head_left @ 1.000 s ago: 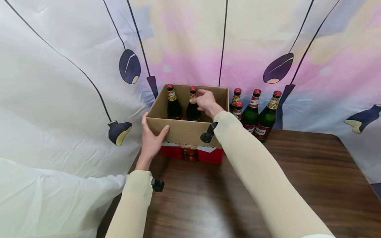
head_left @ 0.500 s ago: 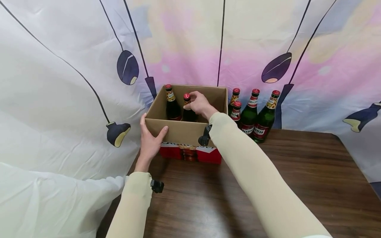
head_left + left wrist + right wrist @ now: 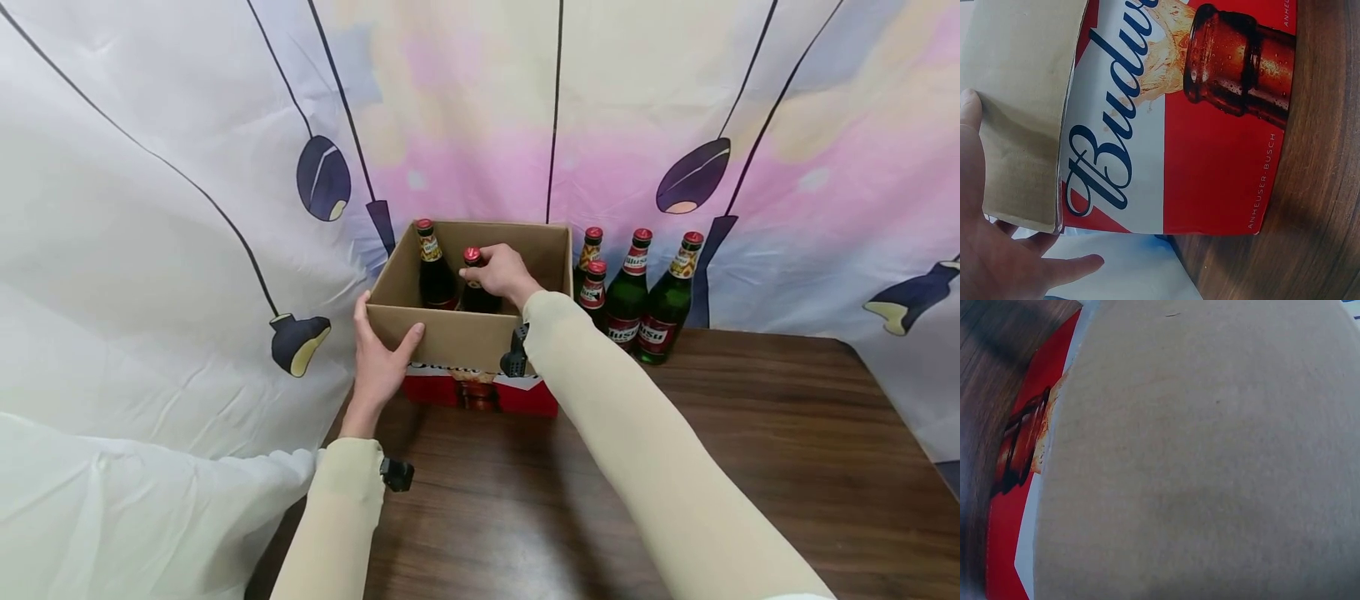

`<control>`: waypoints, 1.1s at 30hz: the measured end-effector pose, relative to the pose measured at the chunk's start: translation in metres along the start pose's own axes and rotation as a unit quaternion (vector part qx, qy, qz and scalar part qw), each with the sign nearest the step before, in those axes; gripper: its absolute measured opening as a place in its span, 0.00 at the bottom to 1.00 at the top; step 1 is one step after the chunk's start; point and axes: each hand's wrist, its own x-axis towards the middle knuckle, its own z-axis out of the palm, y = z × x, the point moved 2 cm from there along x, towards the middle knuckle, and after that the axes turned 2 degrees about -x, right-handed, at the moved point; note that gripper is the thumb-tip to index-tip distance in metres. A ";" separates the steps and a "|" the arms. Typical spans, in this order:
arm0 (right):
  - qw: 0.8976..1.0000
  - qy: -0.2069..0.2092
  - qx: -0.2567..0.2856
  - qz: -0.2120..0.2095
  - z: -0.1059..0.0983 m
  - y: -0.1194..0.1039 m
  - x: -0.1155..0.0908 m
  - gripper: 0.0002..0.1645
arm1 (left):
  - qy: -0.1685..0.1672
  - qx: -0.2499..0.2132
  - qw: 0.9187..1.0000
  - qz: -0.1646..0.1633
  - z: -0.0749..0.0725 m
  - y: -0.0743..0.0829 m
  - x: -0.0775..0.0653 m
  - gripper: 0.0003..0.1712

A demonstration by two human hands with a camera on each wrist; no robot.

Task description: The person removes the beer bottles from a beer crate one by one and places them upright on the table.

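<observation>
Right hand (image 3: 504, 271): thumb and fingers pinch a bottle neck just under the red cap. Held bottle (image 3: 478, 300) is inside the box (image 3: 461, 335), straight below those fingers; its base is hidden behind the front wall, so can't tell if it touches the box floor. Second bottle (image 3: 435, 279), also red-capped, stands in the box left of the right fingers, near but apart from them.

Left hand (image 3: 379, 362): holds the box's near left corner. Thumb lies on the brown front flap (image 3: 450, 323), other fingers go round the left side, spread apart; one finger sticks out clear of the cardboard in the left wrist view. Flap is folded down over the printed front (image 3: 1210, 181), which sits right of the left fingers: red and white, blue script, bottle picture.

Four more bottles outside the box, right of the right fingers, bunched beside the box wall: rear one (image 3: 588, 254), front one (image 3: 592, 296), middle green one (image 3: 630, 287), far-right green one (image 3: 670, 310). All red-capped and upright.

Dark wood-grain desk (image 3: 757, 433) carries the lot, bare stretch below and right of both sets of fingers. Printed cloth (image 3: 480, 108) hangs behind, beyond the fingers.
</observation>
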 end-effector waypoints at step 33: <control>0.977 0.106 0.180 -0.048 -0.026 -0.015 -0.030 0.20 | -0.001 -0.006 1.000 0.015 -0.001 -0.003 0.004 0.56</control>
